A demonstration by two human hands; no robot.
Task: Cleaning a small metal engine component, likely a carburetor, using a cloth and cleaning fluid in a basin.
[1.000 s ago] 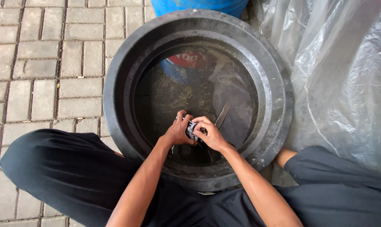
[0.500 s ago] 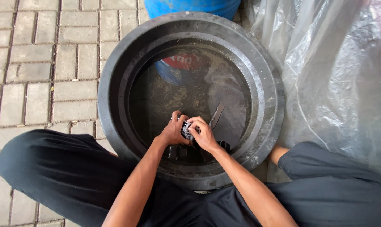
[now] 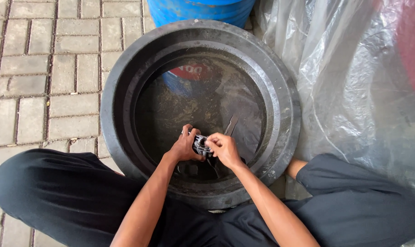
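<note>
A big round black basin [image 3: 280, 82] sits on the paving in front of me, holding dark dirty water. Over its near side both my hands grip one small round metal part [image 3: 200, 144]. My left hand [image 3: 185, 146] closes on it from the left and my right hand [image 3: 223, 147] pinches it from the right. A thin flat metal strip [image 3: 231, 124] lies in the water just beyond my right hand. The underside of the part is hidden by my fingers.
A blue drum [image 3: 203, 10] stands against the basin's far rim and is mirrored in the water. Crumpled clear plastic sheeting [image 3: 353, 82] covers the ground to the right. Grey paving bricks [image 3: 38, 73] lie to the left. My black-trousered legs [image 3: 65, 196] flank the basin.
The view has shifted slightly, so the basin sits a little differently in the frame. My hands stay together on the metal part, with only small finger movement.
</note>
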